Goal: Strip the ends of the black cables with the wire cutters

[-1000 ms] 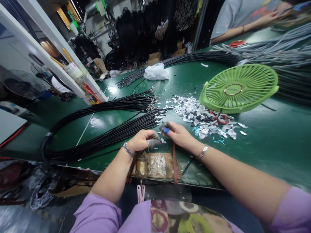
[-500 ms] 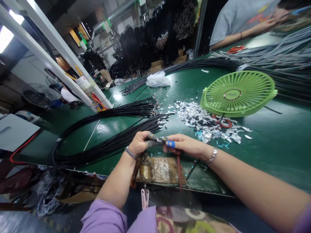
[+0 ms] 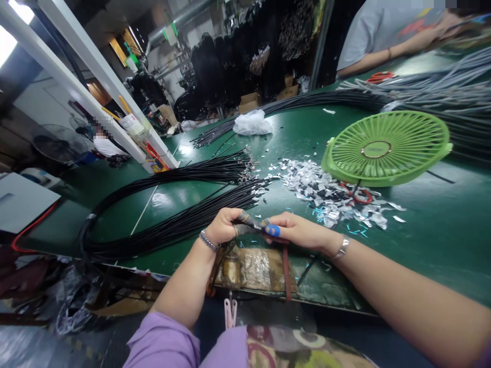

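Note:
Close together above the table's front edge, both hands pinch what looks like the end of a black cable (image 3: 259, 227); most of it is hidden by the fingers. My left hand (image 3: 225, 226), with tape wrapped on its fingertips, is closed on it from the left. From the right, my right hand (image 3: 295, 229) grips it, a blue wrap around one finger. Just beyond the left hand lies a looped bundle of black cables (image 3: 184, 217), its stripped ends pointing right. Below the hands is a taped wooden board (image 3: 257, 268) with a brass-coloured cylinder (image 3: 231, 272) and a red-brown strap (image 3: 286, 273).
White and black scraps (image 3: 318, 189) are heaped on the green table (image 3: 433, 245), with red-handled scissors (image 3: 361, 195) among them. A green fan (image 3: 387, 148) stands at right. Behind are a plastic bag (image 3: 252, 123) and grey cables (image 3: 433, 84). Another person's arm (image 3: 368, 59) is at upper right.
The view has shifted slightly. Both hands stay together on the cable end, with the right fingers slightly changed in position.

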Action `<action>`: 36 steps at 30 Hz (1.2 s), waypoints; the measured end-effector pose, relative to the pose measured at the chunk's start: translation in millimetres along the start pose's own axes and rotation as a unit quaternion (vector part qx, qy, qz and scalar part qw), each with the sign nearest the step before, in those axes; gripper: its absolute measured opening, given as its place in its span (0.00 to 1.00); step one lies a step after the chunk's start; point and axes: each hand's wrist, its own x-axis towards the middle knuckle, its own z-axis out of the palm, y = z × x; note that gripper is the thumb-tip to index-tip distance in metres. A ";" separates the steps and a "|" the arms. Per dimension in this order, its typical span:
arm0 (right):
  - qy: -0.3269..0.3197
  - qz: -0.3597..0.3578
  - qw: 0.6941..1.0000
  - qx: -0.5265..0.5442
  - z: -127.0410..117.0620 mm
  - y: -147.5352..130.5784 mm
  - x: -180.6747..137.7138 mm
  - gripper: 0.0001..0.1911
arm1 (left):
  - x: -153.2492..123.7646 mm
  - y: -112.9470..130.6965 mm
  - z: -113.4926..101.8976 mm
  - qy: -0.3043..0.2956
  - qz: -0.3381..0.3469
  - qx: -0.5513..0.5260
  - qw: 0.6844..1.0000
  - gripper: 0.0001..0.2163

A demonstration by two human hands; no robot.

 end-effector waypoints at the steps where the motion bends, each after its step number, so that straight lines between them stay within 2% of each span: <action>1: -0.001 -0.002 1.000 -0.008 -0.3 -0.4 -0.2 0.30 | 0.1 -0.8 -0.1 -0.002 0.002 -0.001 1.000 0.20; 7: 0.024 -0.010 0.999 -0.037 1.5 -3.6 0.0 0.31 | 0.1 -3.9 -0.4 -0.008 0.012 -0.002 1.000 0.19; 14: 0.084 -0.014 0.994 -0.067 6.1 -11.0 1.0 0.30 | 1.5 -2.9 -0.9 0.019 0.010 0.007 1.000 0.20; 22: 0.053 -0.010 0.998 -0.040 2.0 -7.2 -0.7 0.31 | 1.8 -3.0 -0.3 0.009 0.004 0.017 1.000 0.19; 30: 0.010 0.001 0.999 -0.036 0.8 -6.7 -0.8 0.29 | 1.3 -1.7 -0.3 -0.035 0.003 0.019 0.999 0.17; 36: 0.022 0.018 0.999 -0.023 0.6 -5.5 1.9 0.29 | 3.5 -6.3 1.5 -0.010 -0.042 -0.025 0.999 0.18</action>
